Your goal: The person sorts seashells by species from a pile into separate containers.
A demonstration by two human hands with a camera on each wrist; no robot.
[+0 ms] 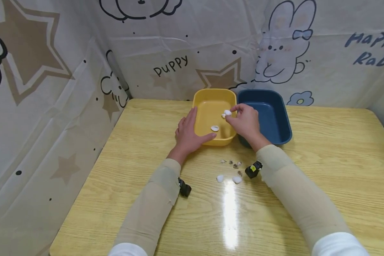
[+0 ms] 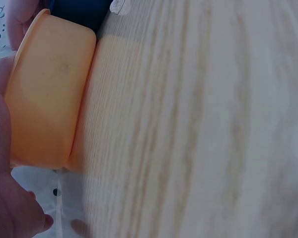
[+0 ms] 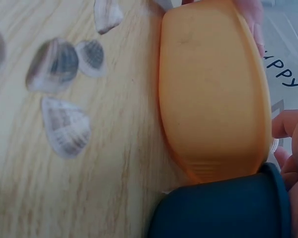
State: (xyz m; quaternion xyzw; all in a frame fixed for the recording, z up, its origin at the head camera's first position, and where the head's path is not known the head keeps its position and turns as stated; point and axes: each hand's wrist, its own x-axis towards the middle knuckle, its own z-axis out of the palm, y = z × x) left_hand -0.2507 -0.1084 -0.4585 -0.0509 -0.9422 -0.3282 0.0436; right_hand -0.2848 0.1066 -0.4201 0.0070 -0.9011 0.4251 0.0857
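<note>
A yellow plastic tub [image 1: 215, 141] stands at the back of the wooden table. The left hand [image 1: 188, 134] rests on its left side, fingers stretched along the rim, thumb laid straight over the front edge. Over the tub's right part, the right hand [image 1: 245, 122] pinches a white seashell [image 1: 228, 112] between thumb and index finger. Just below that shell is a smaller pale shell [image 1: 223, 116]. Another white shell [image 1: 214, 128] lies in the tub near its front. In the right wrist view, the holding fingers [image 3: 288, 124] are partly cut off at the edge.
A dark blue tub [image 1: 284, 122] stands against the yellow one, on its right. In front of the tubs lie several small brownish shells [image 1: 235, 166] and two larger white shells, one left [image 1: 220, 178] and one right [image 1: 237, 180]. A printed cloth [image 1: 166, 46] hangs behind the table.
</note>
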